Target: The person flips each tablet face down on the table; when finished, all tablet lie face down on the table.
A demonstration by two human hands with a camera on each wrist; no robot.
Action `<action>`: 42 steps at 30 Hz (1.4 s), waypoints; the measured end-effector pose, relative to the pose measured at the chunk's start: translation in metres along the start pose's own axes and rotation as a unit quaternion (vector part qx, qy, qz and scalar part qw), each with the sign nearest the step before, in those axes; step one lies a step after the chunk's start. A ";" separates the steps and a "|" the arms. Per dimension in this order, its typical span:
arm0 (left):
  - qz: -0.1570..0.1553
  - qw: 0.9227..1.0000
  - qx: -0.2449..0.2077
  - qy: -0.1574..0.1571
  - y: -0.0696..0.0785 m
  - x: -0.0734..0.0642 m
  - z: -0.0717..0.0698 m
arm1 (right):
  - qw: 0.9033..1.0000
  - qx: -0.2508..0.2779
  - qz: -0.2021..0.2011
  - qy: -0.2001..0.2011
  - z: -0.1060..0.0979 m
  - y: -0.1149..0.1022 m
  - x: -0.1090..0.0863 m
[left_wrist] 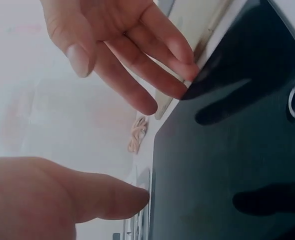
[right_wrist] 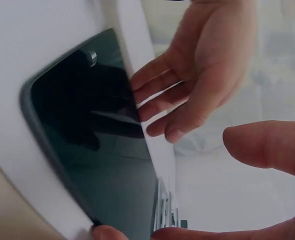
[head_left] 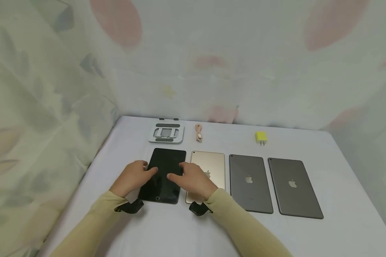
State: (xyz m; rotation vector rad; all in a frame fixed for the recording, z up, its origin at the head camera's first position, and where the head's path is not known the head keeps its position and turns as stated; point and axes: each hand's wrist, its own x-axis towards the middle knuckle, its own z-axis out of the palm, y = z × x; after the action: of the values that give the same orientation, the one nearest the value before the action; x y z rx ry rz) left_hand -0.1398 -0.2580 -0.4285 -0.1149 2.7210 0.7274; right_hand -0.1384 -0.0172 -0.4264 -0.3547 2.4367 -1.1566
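Observation:
A black-screened tablet (head_left: 164,160) lies face up on the white table, its round home button toward the person. At its left edge is my left hand (head_left: 132,178), fingers extended beside the rim and thumb above the screen. My right hand (head_left: 194,178) is at the opposite long edge, partly over a gold tablet (head_left: 217,162) that lies face down. Its thumb also hovers over the glass. In the right wrist view, the left hand (right_wrist: 207,75) has loosely straight fingers by the tablet's edge. Dark reflections of both hands show on the screen (left_wrist: 197,165).
Two grey tablets (head_left: 252,192) lie backs up to the right. Behind the black tablet sits a white-and-grey folding stand (head_left: 168,125). A bundled pink cable (head_left: 198,132) and a yellow plug adapter (head_left: 261,136) lie along the back. Patterned cloth (head_left: 51,125) hangs around the table.

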 end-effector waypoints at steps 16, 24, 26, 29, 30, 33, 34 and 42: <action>0.009 0.995 -0.086 -0.050 -0.004 -0.006 -0.015 | 1.000 -0.006 -0.003 -0.010 0.001 -0.002 -0.001; -0.004 0.992 -0.098 -0.080 0.001 -0.010 -0.021 | 1.000 -0.012 -0.004 -0.013 -0.002 -0.001 -0.001; -0.007 0.992 -0.095 -0.082 0.002 -0.012 -0.023 | 1.000 -0.012 -0.006 -0.013 -0.003 0.000 -0.001; -0.004 0.992 -0.093 -0.081 0.006 -0.014 -0.026 | 1.000 -0.011 -0.010 -0.012 -0.004 0.001 -0.001; -0.003 0.992 -0.093 -0.081 0.007 -0.015 -0.026 | 1.000 -0.011 -0.013 -0.013 -0.005 0.001 -0.001; 0.000 0.993 -0.090 -0.082 0.010 -0.018 -0.028 | 1.000 -0.012 -0.016 -0.012 -0.005 0.002 -0.001; 0.001 0.993 -0.088 -0.082 0.011 -0.019 -0.029 | 1.000 -0.012 -0.017 -0.011 -0.005 0.002 0.000; 0.037 0.995 -0.063 -0.067 0.018 -0.028 -0.038 | 1.000 -0.016 -0.014 -0.007 -0.006 0.001 0.001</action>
State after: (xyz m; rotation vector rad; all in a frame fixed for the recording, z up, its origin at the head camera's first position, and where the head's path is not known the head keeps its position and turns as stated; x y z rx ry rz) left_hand -0.1273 -0.2617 -0.3800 0.0057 2.5642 0.8948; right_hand -0.1423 -0.0125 -0.4241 -0.4054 2.4470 -1.1243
